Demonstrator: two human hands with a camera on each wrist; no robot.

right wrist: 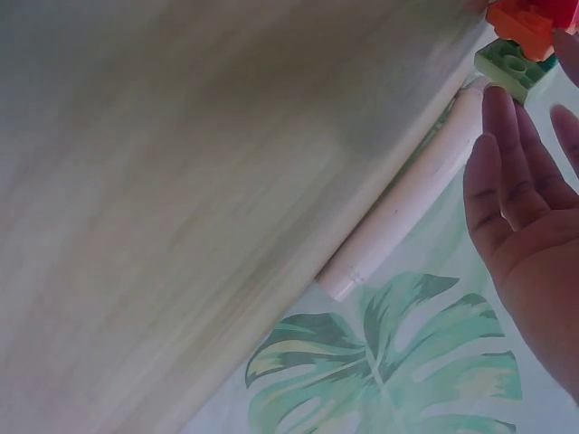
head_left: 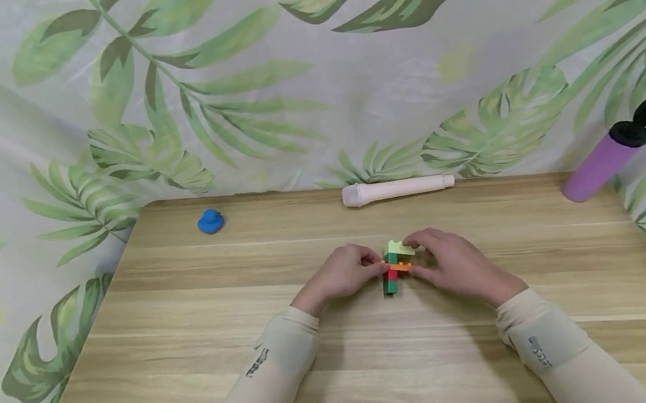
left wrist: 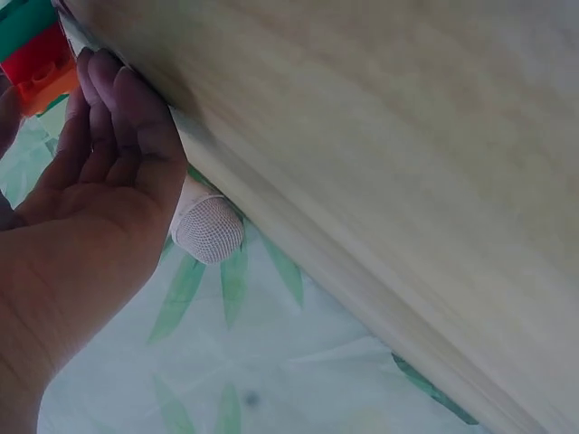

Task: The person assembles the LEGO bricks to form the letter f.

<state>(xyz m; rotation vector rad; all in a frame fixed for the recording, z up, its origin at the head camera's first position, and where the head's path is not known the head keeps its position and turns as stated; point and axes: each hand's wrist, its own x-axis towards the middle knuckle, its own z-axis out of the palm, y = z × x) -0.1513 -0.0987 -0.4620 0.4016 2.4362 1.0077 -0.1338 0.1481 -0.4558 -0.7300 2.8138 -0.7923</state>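
A small stack of toy building bricks point(head_left: 391, 275) stands on the table between both hands, with green and red bricks in its column. An orange brick point(head_left: 402, 266) sticks out across the middle, and a light green brick point(head_left: 400, 248) juts to the right at the top. My left hand point(head_left: 343, 272) pinches the stack from the left at the orange brick's height. From the right, my right hand point(head_left: 456, 261) grips it, index finger at the light green brick and thumb beside the orange one. The right wrist view shows that light green brick point(right wrist: 514, 69) at the fingertips.
A pale pink microphone point(head_left: 400, 188) lies along the table's back edge, behind the bricks. Back left sits a blue rubber duck point(head_left: 210, 221). A purple hand pump point(head_left: 602, 164) with a black top stands at the right back corner. Leaf-patterned cloth point(head_left: 256, 99) hangs behind the wooden table point(head_left: 194, 349).
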